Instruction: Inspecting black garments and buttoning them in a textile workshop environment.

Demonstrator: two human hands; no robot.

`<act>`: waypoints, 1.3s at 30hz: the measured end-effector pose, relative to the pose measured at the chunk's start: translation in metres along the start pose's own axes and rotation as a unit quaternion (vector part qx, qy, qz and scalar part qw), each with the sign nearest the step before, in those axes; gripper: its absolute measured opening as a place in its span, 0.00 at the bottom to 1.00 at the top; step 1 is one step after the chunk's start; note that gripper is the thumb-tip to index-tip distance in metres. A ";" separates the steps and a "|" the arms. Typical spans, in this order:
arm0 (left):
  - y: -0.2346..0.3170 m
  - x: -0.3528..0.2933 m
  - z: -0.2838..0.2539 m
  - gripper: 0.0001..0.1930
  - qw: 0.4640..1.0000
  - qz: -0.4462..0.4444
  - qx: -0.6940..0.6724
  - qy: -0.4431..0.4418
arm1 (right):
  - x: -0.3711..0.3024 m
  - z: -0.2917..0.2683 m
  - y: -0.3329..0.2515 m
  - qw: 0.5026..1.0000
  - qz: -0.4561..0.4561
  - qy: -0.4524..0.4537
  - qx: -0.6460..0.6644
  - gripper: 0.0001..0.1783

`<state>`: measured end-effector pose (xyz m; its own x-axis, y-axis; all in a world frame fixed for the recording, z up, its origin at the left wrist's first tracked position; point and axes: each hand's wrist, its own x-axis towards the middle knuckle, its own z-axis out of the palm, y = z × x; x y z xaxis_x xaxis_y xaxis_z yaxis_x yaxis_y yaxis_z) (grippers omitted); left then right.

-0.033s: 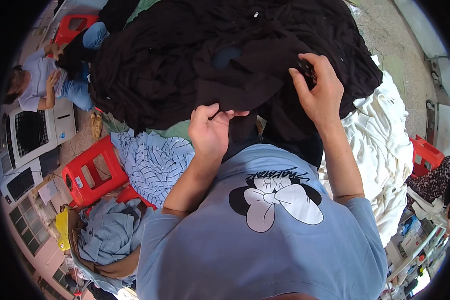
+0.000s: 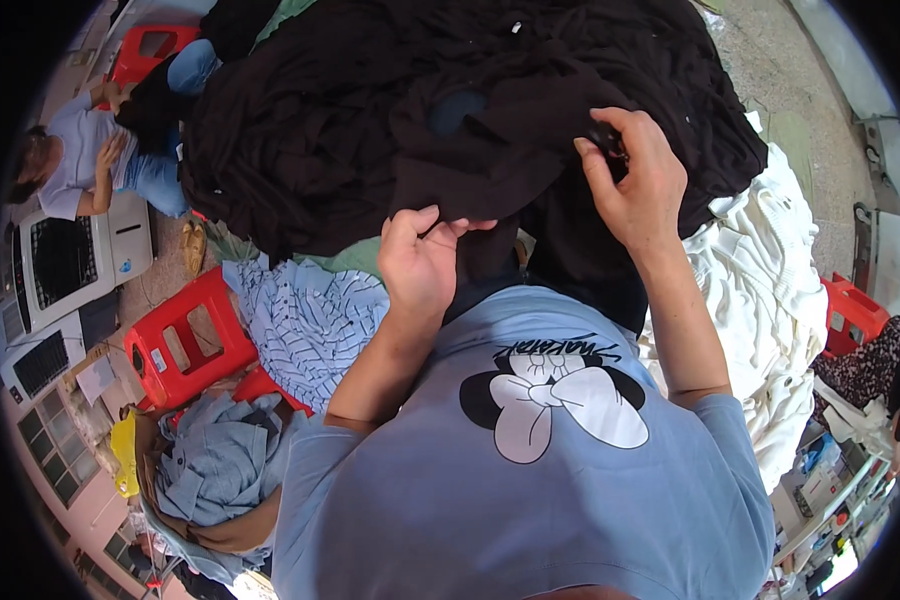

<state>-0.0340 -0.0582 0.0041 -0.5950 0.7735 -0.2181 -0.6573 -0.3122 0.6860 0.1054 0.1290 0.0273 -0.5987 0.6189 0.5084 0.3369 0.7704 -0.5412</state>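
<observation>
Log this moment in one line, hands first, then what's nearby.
left hand: holding dark cloth | right hand: at dark cloth, grip unclear | left side: striped shirt, red stool | right side: white clothes

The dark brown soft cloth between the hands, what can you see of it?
The dark brown soft cloth looks plain and floppy, creased, with a bluish patch I can't identify. The left hand holds its near edge; the right hand is at its right side. It spreads loosely over a big pile of similar dark fabric.
</observation>
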 end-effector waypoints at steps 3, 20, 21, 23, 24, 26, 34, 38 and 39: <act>-0.001 -0.001 0.000 0.15 1.000 0.018 0.005 0.023 | 0.001 0.005 -0.012 0.986 -0.020 -0.112 0.121 0.14; 0.004 -0.006 0.012 0.16 1.000 0.012 -0.006 0.013 | -0.023 0.011 -0.060 0.969 -0.018 -0.173 0.176 0.12; 0.004 -0.005 0.013 0.16 1.000 0.011 -0.006 0.013 | -0.024 0.011 -0.060 0.969 0.001 -0.166 0.185 0.12; 0.003 -0.005 0.014 0.16 1.000 0.000 0.004 0.022 | -0.023 0.011 -0.059 0.971 -0.002 -0.166 0.172 0.12; 0.003 -0.005 0.013 0.16 1.000 -0.001 0.005 0.022 | -0.023 0.011 -0.058 0.973 -0.006 -0.167 0.160 0.11; 0.002 -0.005 0.012 0.17 1.000 0.001 0.011 0.017 | -0.022 0.010 -0.056 0.973 -0.024 -0.166 0.157 0.10; 0.000 -0.005 0.007 0.16 1.000 -0.003 0.009 0.018 | -0.018 0.012 -0.038 0.971 0.068 -0.084 0.212 0.09; -0.001 -0.010 -0.004 0.15 0.999 0.032 0.007 0.023 | 0.005 0.010 -0.010 0.998 0.025 -0.049 -0.003 0.20; -0.001 -0.011 -0.007 0.15 0.998 0.047 0.013 0.030 | 0.010 0.012 -0.001 0.996 -0.016 -0.039 -0.084 0.22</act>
<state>-0.0297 -0.0701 0.0011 -0.6804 0.7070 -0.1927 -0.5855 -0.3664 0.7232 0.0899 0.1327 0.0251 -0.6631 0.5849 0.4672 0.4298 0.8085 -0.4021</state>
